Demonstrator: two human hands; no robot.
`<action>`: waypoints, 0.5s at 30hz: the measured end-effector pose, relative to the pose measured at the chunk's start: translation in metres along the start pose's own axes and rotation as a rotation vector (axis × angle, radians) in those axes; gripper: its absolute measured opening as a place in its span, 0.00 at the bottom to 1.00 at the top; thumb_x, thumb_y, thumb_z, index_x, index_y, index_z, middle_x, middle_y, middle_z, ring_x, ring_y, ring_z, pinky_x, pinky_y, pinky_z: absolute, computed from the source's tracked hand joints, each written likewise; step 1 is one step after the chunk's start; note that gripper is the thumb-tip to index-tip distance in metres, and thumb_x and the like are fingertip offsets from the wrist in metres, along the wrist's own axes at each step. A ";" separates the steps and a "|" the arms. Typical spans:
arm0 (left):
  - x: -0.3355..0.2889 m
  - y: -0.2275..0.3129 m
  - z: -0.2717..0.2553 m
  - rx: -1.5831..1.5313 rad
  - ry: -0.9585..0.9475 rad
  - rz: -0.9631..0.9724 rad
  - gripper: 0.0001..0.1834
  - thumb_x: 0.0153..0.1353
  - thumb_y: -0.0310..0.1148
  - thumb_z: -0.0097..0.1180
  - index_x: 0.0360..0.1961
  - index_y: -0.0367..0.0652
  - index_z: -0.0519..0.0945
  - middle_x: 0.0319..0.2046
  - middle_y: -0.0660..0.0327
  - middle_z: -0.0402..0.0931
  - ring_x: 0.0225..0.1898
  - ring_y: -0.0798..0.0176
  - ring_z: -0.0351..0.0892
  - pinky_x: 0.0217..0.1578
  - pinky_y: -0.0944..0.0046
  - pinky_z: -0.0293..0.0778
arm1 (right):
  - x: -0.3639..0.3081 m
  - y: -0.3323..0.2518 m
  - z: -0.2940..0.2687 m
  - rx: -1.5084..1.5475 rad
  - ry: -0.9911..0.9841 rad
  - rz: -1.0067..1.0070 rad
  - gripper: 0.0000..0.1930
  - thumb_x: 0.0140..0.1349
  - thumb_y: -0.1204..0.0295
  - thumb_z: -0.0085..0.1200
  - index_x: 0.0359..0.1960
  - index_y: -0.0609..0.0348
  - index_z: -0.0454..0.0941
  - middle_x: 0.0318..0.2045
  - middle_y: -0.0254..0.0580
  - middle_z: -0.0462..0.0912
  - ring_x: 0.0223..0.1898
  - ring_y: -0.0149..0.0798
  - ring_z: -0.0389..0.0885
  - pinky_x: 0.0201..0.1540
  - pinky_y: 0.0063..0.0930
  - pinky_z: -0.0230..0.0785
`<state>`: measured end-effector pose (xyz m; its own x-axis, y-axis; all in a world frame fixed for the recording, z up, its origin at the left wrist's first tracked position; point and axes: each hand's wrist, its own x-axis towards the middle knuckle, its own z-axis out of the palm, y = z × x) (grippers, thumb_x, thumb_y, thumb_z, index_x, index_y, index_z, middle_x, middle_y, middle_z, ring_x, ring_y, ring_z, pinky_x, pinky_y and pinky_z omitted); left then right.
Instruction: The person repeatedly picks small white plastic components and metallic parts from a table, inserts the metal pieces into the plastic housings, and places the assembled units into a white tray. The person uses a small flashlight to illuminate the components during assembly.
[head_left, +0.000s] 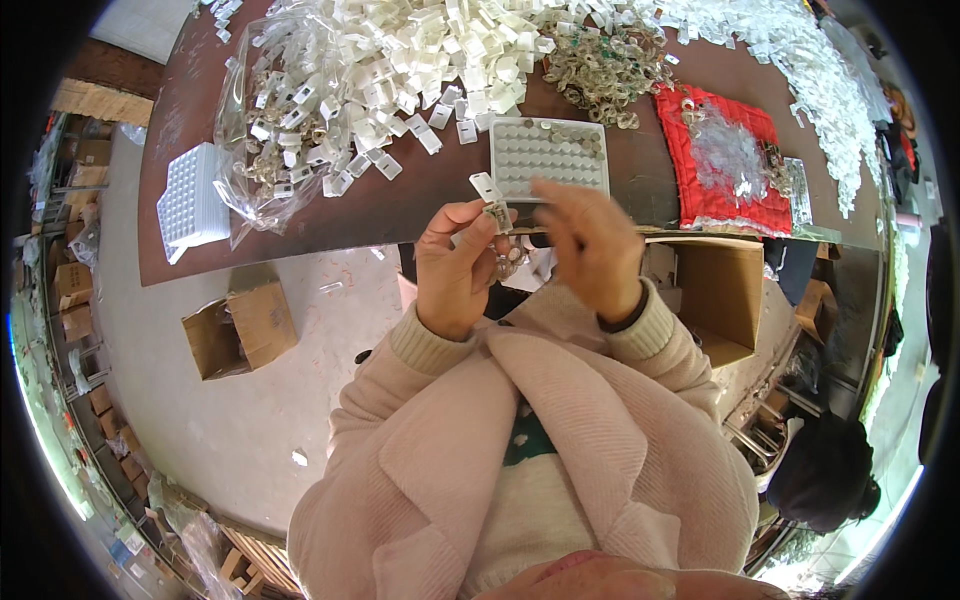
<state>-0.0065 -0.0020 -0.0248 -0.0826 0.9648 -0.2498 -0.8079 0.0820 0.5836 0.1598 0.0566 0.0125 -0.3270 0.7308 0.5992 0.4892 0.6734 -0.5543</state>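
Note:
My left hand (455, 265) is closed, pinching a small white plastic piece (485, 187) upright between thumb and fingertips. A small patterned bit sits at the piece's lower end, by the thumb. Several round, shiny, ring-like pieces (512, 258) show under that hand's fingers; how they are held I cannot make out. My right hand (592, 248) is just to the right, smeared by motion, so its fingers and anything in them are unclear. Just beyond both hands lies a white dimpled tray (545, 185), with small round pieces in its far rows.
White plastic pieces (430, 50) heap at the back, partly in a clear bag (235, 130). Beside them are a pile of ring-like pieces (605, 65) and a red padded cloth (690, 190). Stacked trays (190, 200) stand left. Cardboard boxes (262, 325) sit below the table edge.

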 end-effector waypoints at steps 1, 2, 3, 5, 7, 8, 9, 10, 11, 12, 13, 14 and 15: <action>0.000 -0.002 0.000 0.021 0.016 0.001 0.07 0.71 0.27 0.54 0.46 0.39 0.78 0.41 0.50 0.84 0.26 0.76 0.77 0.12 0.81 0.58 | -0.002 0.010 -0.006 -0.050 0.012 0.113 0.14 0.56 0.81 0.60 0.45 0.58 0.84 0.37 0.44 0.84 0.34 0.46 0.82 0.38 0.37 0.75; 0.002 -0.002 -0.001 0.022 0.016 0.008 0.07 0.71 0.27 0.54 0.46 0.39 0.79 0.42 0.49 0.83 0.26 0.75 0.77 0.12 0.81 0.58 | -0.001 0.022 -0.008 -0.127 0.082 0.165 0.12 0.57 0.80 0.61 0.44 0.57 0.85 0.34 0.44 0.83 0.33 0.47 0.81 0.37 0.38 0.74; 0.003 -0.002 -0.002 0.015 -0.005 0.020 0.07 0.71 0.27 0.54 0.47 0.39 0.79 0.42 0.48 0.83 0.26 0.75 0.78 0.12 0.81 0.58 | 0.000 0.037 -0.010 -0.203 0.152 0.219 0.11 0.59 0.79 0.62 0.43 0.56 0.85 0.32 0.44 0.82 0.32 0.47 0.80 0.37 0.38 0.73; 0.005 -0.003 -0.004 0.000 -0.022 0.025 0.07 0.71 0.27 0.55 0.46 0.39 0.79 0.43 0.47 0.83 0.26 0.74 0.78 0.12 0.81 0.58 | -0.002 0.057 -0.011 -0.311 0.147 0.255 0.09 0.57 0.77 0.64 0.40 0.56 0.85 0.31 0.42 0.82 0.34 0.46 0.80 0.38 0.37 0.73; 0.006 -0.004 -0.004 -0.018 -0.010 0.009 0.06 0.70 0.27 0.55 0.46 0.39 0.79 0.43 0.47 0.83 0.27 0.73 0.78 0.12 0.81 0.58 | -0.006 0.068 -0.010 -0.359 0.129 0.259 0.08 0.57 0.77 0.64 0.39 0.57 0.85 0.30 0.41 0.82 0.35 0.46 0.80 0.38 0.37 0.73; 0.007 -0.003 -0.005 -0.015 -0.004 0.001 0.06 0.70 0.27 0.55 0.46 0.39 0.79 0.43 0.47 0.83 0.28 0.72 0.79 0.12 0.81 0.58 | -0.007 0.071 -0.009 -0.367 0.127 0.272 0.07 0.56 0.76 0.65 0.36 0.57 0.85 0.30 0.41 0.82 0.35 0.46 0.81 0.38 0.37 0.73; 0.007 -0.003 -0.005 -0.011 0.002 -0.007 0.06 0.70 0.27 0.55 0.46 0.39 0.79 0.43 0.47 0.83 0.28 0.72 0.79 0.12 0.81 0.58 | -0.006 0.072 -0.008 -0.374 0.123 0.240 0.07 0.56 0.76 0.65 0.36 0.57 0.85 0.30 0.41 0.82 0.35 0.47 0.81 0.38 0.37 0.73; 0.007 -0.002 -0.004 -0.005 0.010 -0.017 0.06 0.70 0.27 0.55 0.46 0.39 0.79 0.42 0.47 0.83 0.28 0.72 0.79 0.12 0.81 0.58 | -0.006 0.069 -0.009 -0.379 0.116 0.204 0.06 0.56 0.76 0.65 0.36 0.57 0.85 0.31 0.41 0.82 0.35 0.47 0.81 0.38 0.37 0.73; 0.007 -0.002 -0.004 -0.005 -0.008 -0.015 0.07 0.70 0.27 0.55 0.46 0.39 0.79 0.43 0.47 0.83 0.28 0.72 0.79 0.12 0.81 0.58 | -0.005 0.065 -0.009 -0.384 0.111 0.169 0.06 0.55 0.77 0.65 0.36 0.57 0.85 0.31 0.41 0.82 0.35 0.47 0.81 0.38 0.37 0.73; 0.008 -0.001 -0.003 -0.006 -0.027 -0.013 0.07 0.70 0.27 0.56 0.46 0.39 0.79 0.43 0.47 0.83 0.29 0.71 0.79 0.12 0.81 0.58 | -0.002 0.060 -0.010 -0.350 0.095 0.173 0.06 0.55 0.77 0.65 0.36 0.57 0.84 0.31 0.41 0.82 0.35 0.47 0.81 0.38 0.37 0.73; 0.008 0.000 -0.002 -0.001 -0.049 -0.004 0.07 0.70 0.27 0.56 0.47 0.39 0.79 0.43 0.47 0.83 0.29 0.71 0.79 0.12 0.81 0.58 | 0.001 0.053 -0.011 -0.316 0.079 0.176 0.06 0.55 0.77 0.65 0.35 0.57 0.84 0.32 0.41 0.83 0.35 0.47 0.81 0.38 0.37 0.74; 0.007 0.001 -0.001 -0.021 -0.046 -0.029 0.07 0.69 0.25 0.56 0.46 0.39 0.78 0.42 0.47 0.83 0.29 0.71 0.80 0.12 0.81 0.59 | 0.004 0.045 -0.011 -0.276 0.081 0.173 0.06 0.55 0.78 0.65 0.35 0.57 0.84 0.32 0.41 0.83 0.35 0.47 0.81 0.38 0.37 0.74; 0.007 0.001 0.001 -0.034 -0.044 -0.047 0.07 0.69 0.24 0.56 0.46 0.38 0.78 0.42 0.47 0.83 0.29 0.71 0.80 0.13 0.80 0.60 | 0.005 0.035 -0.011 -0.172 0.050 0.167 0.07 0.55 0.78 0.65 0.35 0.57 0.83 0.33 0.42 0.83 0.35 0.47 0.81 0.38 0.37 0.74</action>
<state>-0.0074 0.0049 -0.0251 -0.0184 0.9702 -0.2415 -0.8297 0.1199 0.5451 0.1841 0.0823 0.0029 -0.1918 0.8211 0.5376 0.6647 0.5117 -0.5444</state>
